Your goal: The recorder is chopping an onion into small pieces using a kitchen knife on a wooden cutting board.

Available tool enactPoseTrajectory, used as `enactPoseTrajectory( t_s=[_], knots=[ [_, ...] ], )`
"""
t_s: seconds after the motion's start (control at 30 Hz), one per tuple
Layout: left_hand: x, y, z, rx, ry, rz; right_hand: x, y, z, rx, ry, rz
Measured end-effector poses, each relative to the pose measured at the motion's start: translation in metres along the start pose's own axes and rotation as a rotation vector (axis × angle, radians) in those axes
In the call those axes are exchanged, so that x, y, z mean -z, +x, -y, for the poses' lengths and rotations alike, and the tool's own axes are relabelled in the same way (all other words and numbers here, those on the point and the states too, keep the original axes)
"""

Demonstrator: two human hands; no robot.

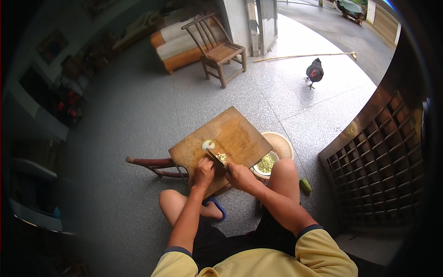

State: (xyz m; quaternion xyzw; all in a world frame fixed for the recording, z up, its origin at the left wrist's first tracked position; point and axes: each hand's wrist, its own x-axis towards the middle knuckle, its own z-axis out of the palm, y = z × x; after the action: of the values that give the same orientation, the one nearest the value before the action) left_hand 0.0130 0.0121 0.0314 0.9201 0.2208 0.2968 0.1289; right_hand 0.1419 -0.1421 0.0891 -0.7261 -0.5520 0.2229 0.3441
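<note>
A wooden cutting board (249, 130) lies before me on a low wooden stool (152, 162). My right hand (238, 176) grips the handle of a kitchen knife (216, 158), whose blade slants up and left over the board. Just left of the blade is my left hand (205, 170), fingers curled down at the board; whatever may be under them is hidden. A pale round piece of vegetable with a green rim (208, 144) rests by the knife's tip. Small pale chopped bits (220, 158) lie along the blade's right side.
Beside my right knee, a white bowl of chopped green vegetable (265, 163) sits at a round woven basket (282, 143). A green vegetable piece (305, 186) lies on the floor. A black chicken (314, 72) stands beyond, near a pole (304, 56). A wooden chair (219, 53) stands ahead; latticework (377, 152) is at right.
</note>
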Motion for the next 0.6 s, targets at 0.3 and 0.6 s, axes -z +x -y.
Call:
enactPoseTrajectory(
  t_s=[0.3,0.6],
  knots=[
    [0.004,-0.002,-0.002,-0.017,-0.048,-0.032,0.023,-0.011,0.02,-0.013,0.063,-0.01],
    [0.007,-0.001,-0.005,0.042,-0.016,-0.006,0.01,-0.012,0.017,0.026,0.047,-0.013]
  ],
)
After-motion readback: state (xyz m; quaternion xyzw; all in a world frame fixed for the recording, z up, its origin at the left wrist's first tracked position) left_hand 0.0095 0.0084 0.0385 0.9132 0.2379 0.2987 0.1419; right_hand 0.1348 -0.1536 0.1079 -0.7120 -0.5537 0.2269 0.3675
